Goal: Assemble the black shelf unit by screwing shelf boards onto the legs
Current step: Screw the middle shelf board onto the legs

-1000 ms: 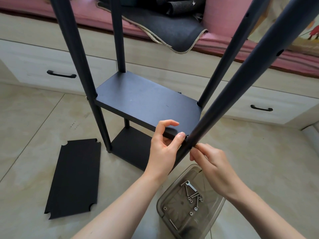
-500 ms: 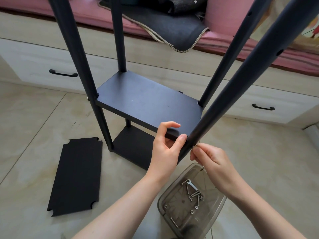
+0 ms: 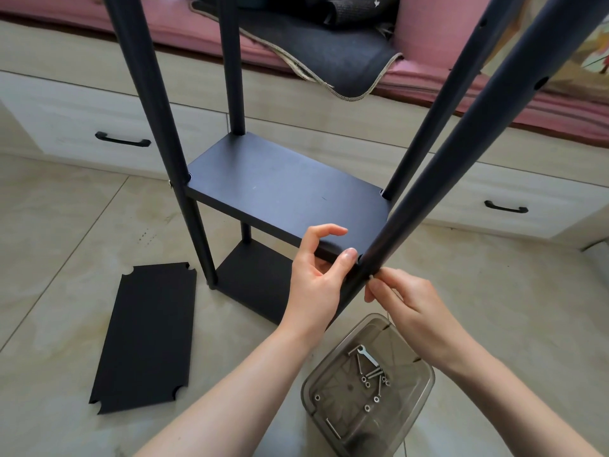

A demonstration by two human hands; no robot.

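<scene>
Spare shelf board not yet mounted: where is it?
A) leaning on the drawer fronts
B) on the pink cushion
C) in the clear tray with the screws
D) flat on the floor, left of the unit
D: the loose shelf board lies flat on the floor tiles, left of the shelf unit, apart from its legs.

There is one view only, from a camera worn on the person's head, above the half-built shelf unit (image 3: 290, 192) and tipped forward and down. It sits close: both forearms enter from the bottom edge, and the nearest leg (image 3: 461, 153) sweeps right past the lens to the top right corner. It faces the drawer front (image 3: 99, 120) beyond, with the tiled floor (image 3: 66, 225) spread wide below.
</scene>
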